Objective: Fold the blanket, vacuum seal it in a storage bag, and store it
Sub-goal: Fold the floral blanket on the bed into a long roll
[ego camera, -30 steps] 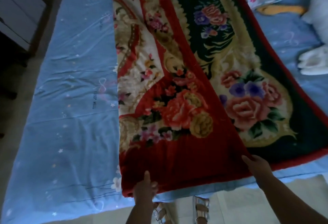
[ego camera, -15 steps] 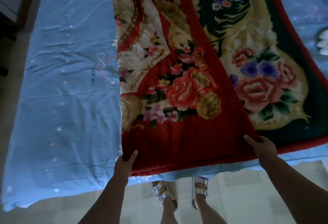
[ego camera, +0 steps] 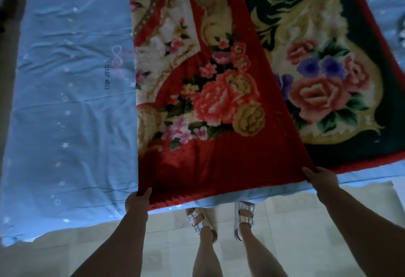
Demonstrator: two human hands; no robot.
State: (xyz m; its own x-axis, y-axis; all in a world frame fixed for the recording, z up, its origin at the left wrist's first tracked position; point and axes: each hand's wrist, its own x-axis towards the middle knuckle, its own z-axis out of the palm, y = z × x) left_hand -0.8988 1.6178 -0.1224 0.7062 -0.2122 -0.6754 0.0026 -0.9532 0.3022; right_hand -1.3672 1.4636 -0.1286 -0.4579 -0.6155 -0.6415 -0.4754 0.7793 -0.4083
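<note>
Blue bedsheet (ego camera: 65,105), print reads "SLEEP WELL". My left hand (ego camera: 138,200) pinches the near-left corner of the floral blanket (ego camera: 219,101), thumb on top; blanket lies folded over on bed. Silver sandals (ego camera: 244,215) below. My right hand (ego camera: 322,178) grips the near-right corner, fingers curled.

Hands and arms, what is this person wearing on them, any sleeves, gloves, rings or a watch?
The left hand and right hand are bare: no gloves, and no ring, watch or bracelet shows in the dim light. The left forearm and right forearm are bare too; no sleeve reaches into view.
</note>
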